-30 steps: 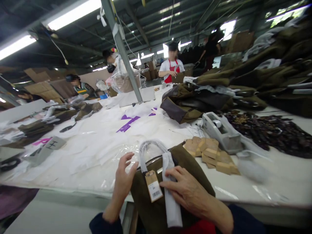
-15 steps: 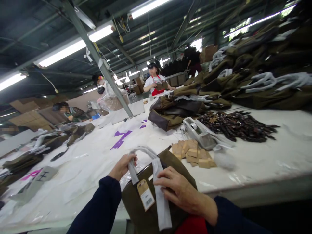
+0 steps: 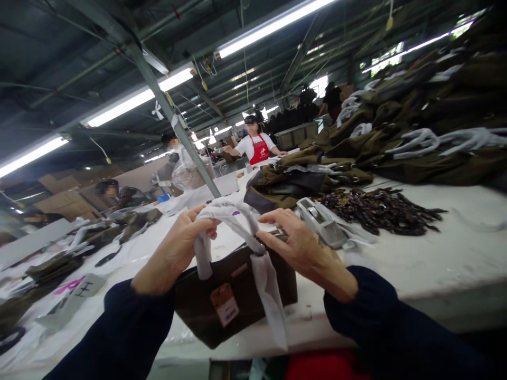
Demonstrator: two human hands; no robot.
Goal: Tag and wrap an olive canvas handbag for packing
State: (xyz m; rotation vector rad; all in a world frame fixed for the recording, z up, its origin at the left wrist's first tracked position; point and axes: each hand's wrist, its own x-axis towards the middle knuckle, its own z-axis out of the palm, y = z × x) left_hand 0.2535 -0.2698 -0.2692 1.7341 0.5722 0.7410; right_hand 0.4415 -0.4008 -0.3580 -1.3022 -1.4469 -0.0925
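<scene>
A long counter (image 3: 420, 264) covered in white sheeting runs away from the wearer across a factory floor, under overhead fluorescent lamps. A steel brace (image 3: 174, 121) descends diagonally to the counter's far side. Beyond the counter, a co-worker in a red apron (image 3: 259, 150) stands with both arms extended toward the work surface.

On the right side of the counter lies a large stack of olive-brown bags (image 3: 412, 126), their handles wrapped in white. Nearer the centre, a smaller heap of dark brown and olive bags (image 3: 285, 184) sits in front of that stack. A loose pile of dark brown straps (image 3: 376, 211) lies on the counter, just right of a grey tape dispenser (image 3: 320, 221).

An olive-brown tote bag (image 3: 233, 285) is held at the near edge of the counter, with its lower corner over that edge. Whether its base touches the counter cannot be determined. A white-sleeved handle (image 3: 222, 211) arches above its zippered top, and a tan hang tag (image 3: 225, 304) lies against its front face.

The left hand (image 3: 174, 248) grips the white-sleeved handle, with the fingers closed around it. The right hand (image 3: 301, 243) is at the opposite side of the handle, with the fingers (image 3: 277, 224) partly curled and their tips at the sleeve. Whether they grip it cannot be determined.
</scene>
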